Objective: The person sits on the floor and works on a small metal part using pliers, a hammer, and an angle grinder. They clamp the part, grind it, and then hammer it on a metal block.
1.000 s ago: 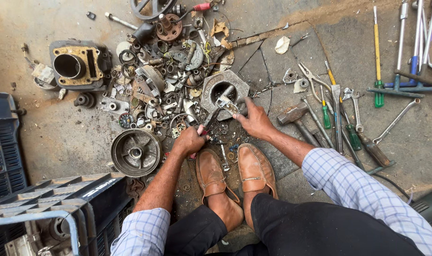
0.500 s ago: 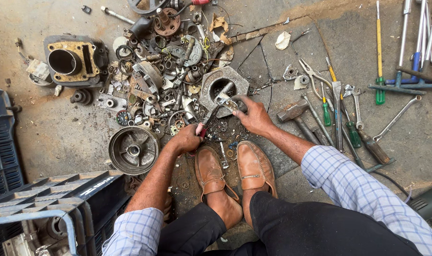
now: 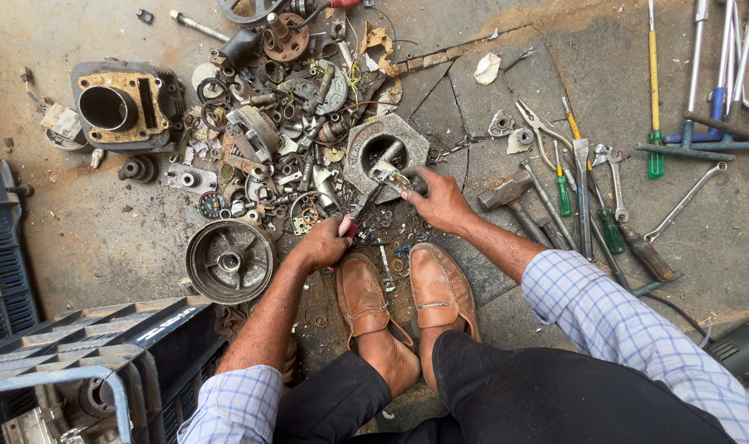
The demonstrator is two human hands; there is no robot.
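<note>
I crouch over a floor strewn with engine parts. My left hand (image 3: pixel 323 243) grips the red handles of a pair of pliers (image 3: pixel 359 215) whose jaws point up toward a small metal part (image 3: pixel 387 173). My right hand (image 3: pixel 437 197) holds that small part by its right end, just in front of a grey hexagonal metal housing (image 3: pixel 359 141) with a round bore. My two brown leather shoes (image 3: pixel 407 296) are planted right below both hands.
An engine cylinder block (image 3: pixel 119 103) lies at upper left, a round hub drum (image 3: pixel 229 260) beside my left hand. Hammers, pliers, screwdrivers and spanners (image 3: pixel 588 189) lie to the right. Dark plastic crates (image 3: pixel 70 345) stand at lower left.
Both hands have stayed on the pliers and the small part, shifting only slightly. The camera view has drifted a little.
</note>
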